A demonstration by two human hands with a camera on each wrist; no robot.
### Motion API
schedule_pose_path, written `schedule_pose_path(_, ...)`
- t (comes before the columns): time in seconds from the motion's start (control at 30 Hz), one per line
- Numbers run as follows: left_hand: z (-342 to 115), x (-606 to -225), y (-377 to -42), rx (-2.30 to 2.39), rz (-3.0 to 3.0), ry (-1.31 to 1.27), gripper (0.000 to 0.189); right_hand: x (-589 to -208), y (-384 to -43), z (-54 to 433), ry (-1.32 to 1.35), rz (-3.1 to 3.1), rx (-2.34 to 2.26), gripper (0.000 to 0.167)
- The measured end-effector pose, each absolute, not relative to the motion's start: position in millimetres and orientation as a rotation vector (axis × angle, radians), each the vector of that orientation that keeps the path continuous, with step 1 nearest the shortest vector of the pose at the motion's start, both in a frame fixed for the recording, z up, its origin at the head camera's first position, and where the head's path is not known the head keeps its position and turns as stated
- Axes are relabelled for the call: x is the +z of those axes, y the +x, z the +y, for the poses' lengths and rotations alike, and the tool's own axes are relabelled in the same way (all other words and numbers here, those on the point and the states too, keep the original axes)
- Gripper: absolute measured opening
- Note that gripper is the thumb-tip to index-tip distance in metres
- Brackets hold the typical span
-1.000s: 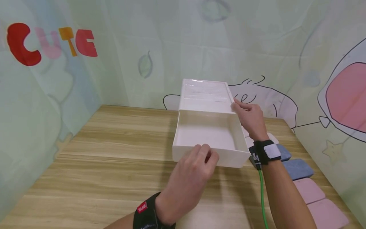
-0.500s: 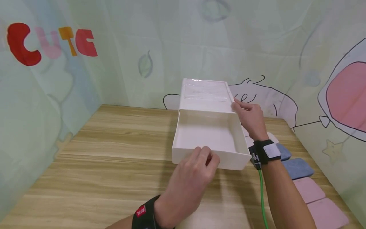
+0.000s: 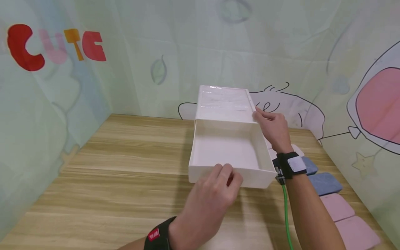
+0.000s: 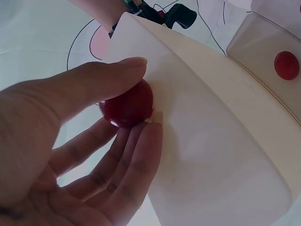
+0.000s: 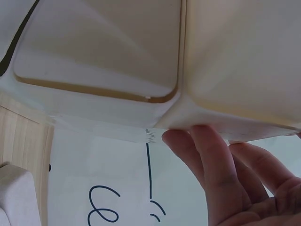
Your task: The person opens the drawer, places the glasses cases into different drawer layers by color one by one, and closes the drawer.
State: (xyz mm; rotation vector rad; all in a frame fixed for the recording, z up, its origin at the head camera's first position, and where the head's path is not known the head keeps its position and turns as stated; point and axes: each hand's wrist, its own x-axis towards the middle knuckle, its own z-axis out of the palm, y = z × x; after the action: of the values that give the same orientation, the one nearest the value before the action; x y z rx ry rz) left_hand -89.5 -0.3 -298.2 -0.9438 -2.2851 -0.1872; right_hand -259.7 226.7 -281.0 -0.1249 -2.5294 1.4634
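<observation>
A white drawer cabinet [image 3: 226, 104], its top covered with clear tape, stands against the back of the wooden table. Its upper drawer [image 3: 225, 147] is pulled far out, and its inside is bare. On the drawer front sits a round red knob [image 4: 129, 104], pinched between the thumb and fingers of my left hand [image 3: 212, 201]. That knob is hidden behind the hand in the head view. My right hand [image 3: 275, 130] holds the cabinet's right side near the top front edge, with bent fingertips [image 5: 207, 134] against it. The left wrist view shows a second red knob [image 4: 286, 65] on another drawer.
Along the table's right side lie flat rounded pads: blue ones [image 3: 325, 183], pink ones [image 3: 356, 231] and whitish ones behind the right wrist. A green cable [image 3: 286, 218] hangs from the right wrist strap. Printed cloth walls [image 3: 150, 38] enclose the table [image 3: 125, 166].
The drawer has slid slightly further out toward me, its front edge lower in view. My left hand has come back with it. The right hand and cabinet have stayed in place.
</observation>
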Motion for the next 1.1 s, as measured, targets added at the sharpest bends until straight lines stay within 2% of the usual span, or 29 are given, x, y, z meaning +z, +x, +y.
schedule_pose_path(0.8, 0.1, -297.6, -84.2, -0.176, -2.263, -0.933, 0.025, -278.4, -259.1, 227.0, -0.104, -2.542, 1.439, 0.057)
schedule_pose_path(1.1, -0.5, -298.7, -84.6, -0.178, -2.234, -0.935, 0.027, -280.7, -255.4, 232.8, 0.039, -2.589, 1.283, 0.062)
